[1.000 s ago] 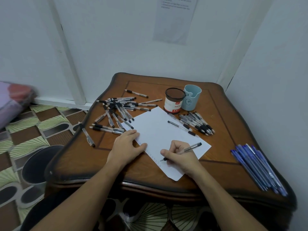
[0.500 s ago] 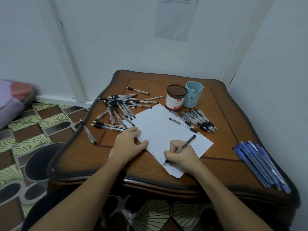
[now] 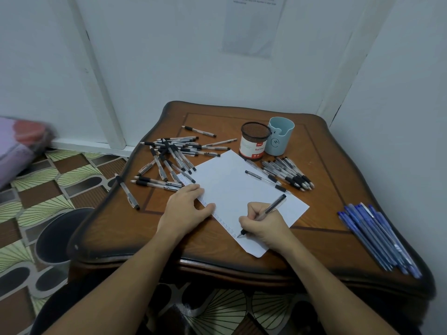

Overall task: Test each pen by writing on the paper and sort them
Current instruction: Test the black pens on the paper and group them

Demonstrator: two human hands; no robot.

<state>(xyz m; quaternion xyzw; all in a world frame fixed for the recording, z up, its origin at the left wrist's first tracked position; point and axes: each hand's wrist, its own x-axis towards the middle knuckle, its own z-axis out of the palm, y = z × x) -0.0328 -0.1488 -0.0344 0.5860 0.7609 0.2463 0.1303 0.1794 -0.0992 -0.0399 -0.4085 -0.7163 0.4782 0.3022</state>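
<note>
A white sheet of paper (image 3: 232, 187) lies slanted on the wooden table (image 3: 321, 213). My right hand (image 3: 263, 226) grips a clear black-tipped pen (image 3: 268, 210), its tip touching the paper's left edge beside a row of small marks. My left hand (image 3: 186, 209) rests flat on the paper's left edge, holding it down. A loose heap of black pens (image 3: 171, 158) lies to the left of the paper. A tidier group of black pens (image 3: 287, 174) lies to its right. Blue pens (image 3: 377, 235) lie at the table's right edge.
A mesh pen holder (image 3: 254, 142) and a light blue cup (image 3: 280, 139) stand behind the paper. One pen (image 3: 127, 191) lies apart near the table's left edge. A dark bin (image 3: 58, 235) stands on the patterned floor at the left. Walls close the back and right.
My right hand has moved the pen tip down along the paper's left edge, toward me, and the pen now stands steeper. The left hand stays on the paper.
</note>
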